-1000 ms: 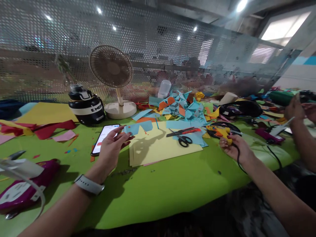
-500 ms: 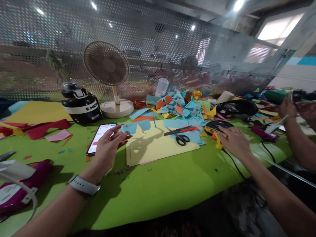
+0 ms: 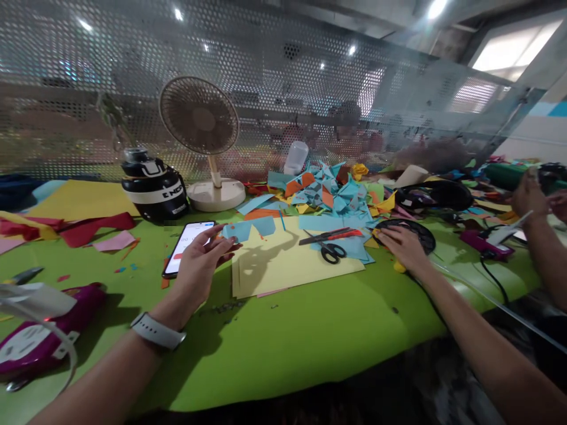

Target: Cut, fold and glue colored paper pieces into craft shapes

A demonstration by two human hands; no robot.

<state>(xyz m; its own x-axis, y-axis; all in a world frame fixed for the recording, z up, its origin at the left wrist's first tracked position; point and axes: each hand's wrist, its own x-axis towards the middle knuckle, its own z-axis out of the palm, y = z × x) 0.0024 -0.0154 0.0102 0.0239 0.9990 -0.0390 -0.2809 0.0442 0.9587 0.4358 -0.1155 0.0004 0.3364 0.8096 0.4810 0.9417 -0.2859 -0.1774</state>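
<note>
My left hand (image 3: 200, 260) pinches a cut blue paper strip (image 3: 261, 226) above pale yellow sheets (image 3: 266, 265). A phone (image 3: 179, 255) with a lit screen lies beside that hand. On the right, my right hand (image 3: 404, 245) is over a yellow tool (image 3: 399, 267), its fingers closed around the tool's upper part, which they mostly hide. A black round object (image 3: 424, 233) lies just behind that hand. Black-handled scissors (image 3: 333, 252) and a red and black cutter (image 3: 339, 234) rest on the sheets, over blue paper.
Blue and orange paper scraps (image 3: 339, 192) are heaped behind the sheets. A fan (image 3: 217, 195) and a black bottle (image 3: 155, 192) stand at the back left. A purple device (image 3: 80, 310) lies at the near left. Another person's hand (image 3: 530, 198) is at the far right, near a purple device (image 3: 485, 245).
The view has shifted slightly, so most things appear farther right. My right hand has moved left and closed over the yellow tool. My left hand still holds the blue paper.
</note>
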